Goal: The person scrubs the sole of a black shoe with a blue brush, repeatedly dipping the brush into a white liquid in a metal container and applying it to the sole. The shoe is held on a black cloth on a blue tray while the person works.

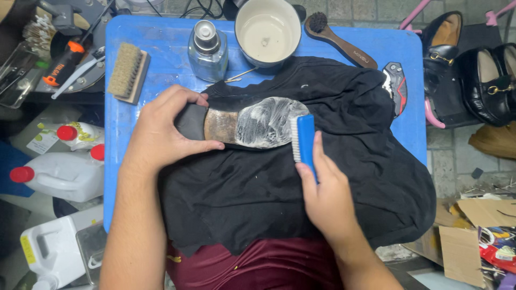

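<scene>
A shoe lies sole-up (258, 122) on a black cloth (301, 188) spread over a blue table (161, 43). White foam covers the front half of the sole; the middle part is brown and worn. My left hand (164, 129) grips the heel end of the shoe. My right hand (325, 193) holds a blue-handled brush (304, 138), its white bristles pressed against the toe side of the foamy sole.
At the table's back stand a wooden bristle brush (127, 72), a clear bottle with a metal cap (208, 49), a white bowl (267, 31) and a dark-handled brush (338, 40). Black loafers (486, 80) sit at right, white jugs with red caps (59, 174) at left.
</scene>
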